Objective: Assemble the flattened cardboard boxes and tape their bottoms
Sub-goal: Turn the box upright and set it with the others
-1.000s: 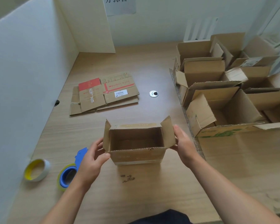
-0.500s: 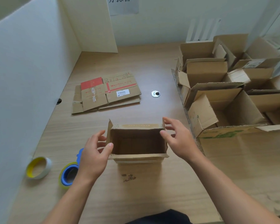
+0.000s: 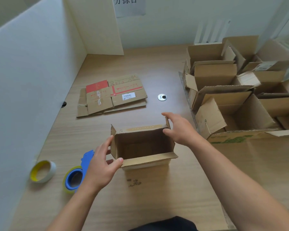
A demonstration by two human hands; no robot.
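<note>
Reaching forward, well apart — palms turned inward.
Left hand [image 3: 102, 165] nearer the body, fingers fairly straight, thumb stuck out; right hand [image 3: 180, 129] farther ahead, fingers spread and loosely bent.

Silver grommet [image 3: 162, 97] in desk [image 3: 157, 200] — paper sign [image 3: 129, 5] on rear wall [image 3: 173, 22].

1. We've got the open box [image 3: 140, 144] mid-table [image 3: 157, 205], between our left hand [image 3: 98, 165] and right hand [image 3: 180, 129].
2. Flattened boxes [image 3: 113, 95] lie behind it, leftward.
3. Tape dispenser [image 3: 74, 178] and tape roll [image 3: 42, 171] sit to its left.
4. Assembled boxes [image 3: 232, 100] crowd the table's right side.
</note>
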